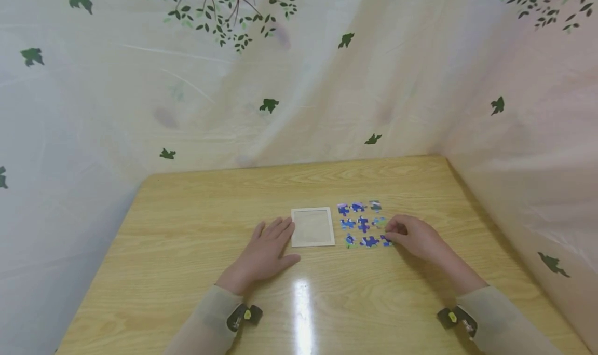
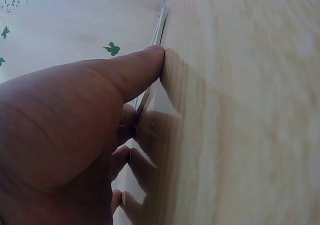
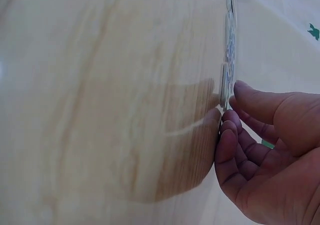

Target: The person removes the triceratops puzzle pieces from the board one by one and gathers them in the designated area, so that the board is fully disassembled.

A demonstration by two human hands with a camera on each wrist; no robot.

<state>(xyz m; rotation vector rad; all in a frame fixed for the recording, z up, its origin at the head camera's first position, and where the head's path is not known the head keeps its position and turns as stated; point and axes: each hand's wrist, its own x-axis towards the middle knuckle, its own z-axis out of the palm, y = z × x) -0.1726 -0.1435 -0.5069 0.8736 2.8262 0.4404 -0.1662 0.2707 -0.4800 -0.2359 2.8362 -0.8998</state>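
Note:
A square, light-coloured puzzle frame [image 1: 334,230] lies flat on the wooden table. My left hand [image 1: 268,248] rests palm down with straight fingers, its fingertips at the frame's left edge. In the left wrist view the thumb [image 2: 142,70] is stretched out low over the tabletop. My right hand [image 1: 416,235] is at the lower right corner of several blue and purple jigsaw pieces [image 1: 363,223]. Its curled fingers and thumb pinch at the edge of the corner jigsaw piece [image 1: 385,241]. The right wrist view shows the thumb [image 3: 260,102] above the curled fingers, close by that piece.
The jigsaw pieces lie in loose rows, spaced apart, to the right of the frame. A pale curtain [image 1: 308,132] with leaf prints surrounds the wooden table [image 1: 210,204] at the back and sides. A bright light reflection [image 1: 302,313] shows at the table's front.

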